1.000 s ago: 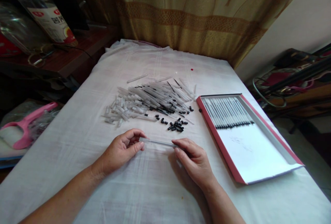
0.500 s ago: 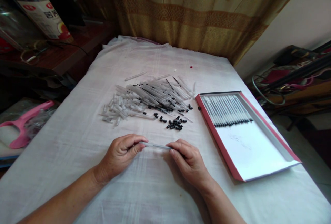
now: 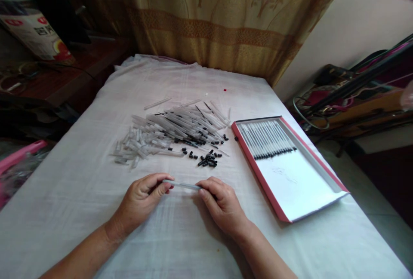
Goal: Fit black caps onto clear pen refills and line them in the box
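Observation:
Between my two hands a slim, pale pen [image 3: 184, 185] is held level over the cloth. My left hand [image 3: 142, 199] pinches its left end between thumb and fingers, while my right hand [image 3: 222, 203] is closed around the other end, hiding it. Just beyond lies a heap of clear pen barrels [image 3: 177, 124], with dark refills among them. Clear caps [image 3: 134, 143] are piled at the heap's left. Small black plugs [image 3: 209, 159] lie scattered in front of it. On the right, a red-edged box lid [image 3: 266, 186] holds a row of pens [image 3: 269, 137] with black ends.
A white cloth [image 3: 97, 184] covers the table. At the back hangs a gold curtain [image 3: 200, 25]. A labelled jar [image 3: 35, 29] stands on a dark wooden desk at the left. A pink handle [image 3: 22, 156] shows at the left edge, and a rack [image 3: 342, 94] stands at the right.
The view has shifted, so the table's contents appear farther left. Both hands still grip the pen at its two ends, with little change in pose.

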Motion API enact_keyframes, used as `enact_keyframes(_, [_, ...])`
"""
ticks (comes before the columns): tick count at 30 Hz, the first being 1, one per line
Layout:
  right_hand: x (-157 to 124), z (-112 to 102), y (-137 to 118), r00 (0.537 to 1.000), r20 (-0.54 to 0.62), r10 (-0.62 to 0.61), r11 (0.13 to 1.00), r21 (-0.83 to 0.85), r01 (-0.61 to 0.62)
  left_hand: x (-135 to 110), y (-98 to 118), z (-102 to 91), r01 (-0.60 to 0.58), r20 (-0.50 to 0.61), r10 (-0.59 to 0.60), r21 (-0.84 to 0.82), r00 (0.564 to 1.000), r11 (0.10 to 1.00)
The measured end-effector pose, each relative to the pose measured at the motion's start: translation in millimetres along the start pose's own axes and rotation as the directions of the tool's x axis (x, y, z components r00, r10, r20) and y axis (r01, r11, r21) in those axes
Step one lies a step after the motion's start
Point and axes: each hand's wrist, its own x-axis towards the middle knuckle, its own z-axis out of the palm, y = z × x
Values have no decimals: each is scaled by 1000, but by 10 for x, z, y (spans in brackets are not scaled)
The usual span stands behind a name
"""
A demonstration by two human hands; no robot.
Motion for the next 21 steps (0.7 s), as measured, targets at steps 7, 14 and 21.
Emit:
enact_keyframes(7, [91,-411,8,986,-165,-2,991,-135,-21,100,-31,-41,102,40,-95,-201,995,974])
enact_keyframes(14, [278,-1728,848,632,-741,227,678,-345,-649,111,-55,-36,131,92,-115,-194,989,972])
enact_keyframes(21, [397,-2212,1489,536,-745,397,326,-432,-841,91,-3,-10,144,70,-138,-103,988,984])
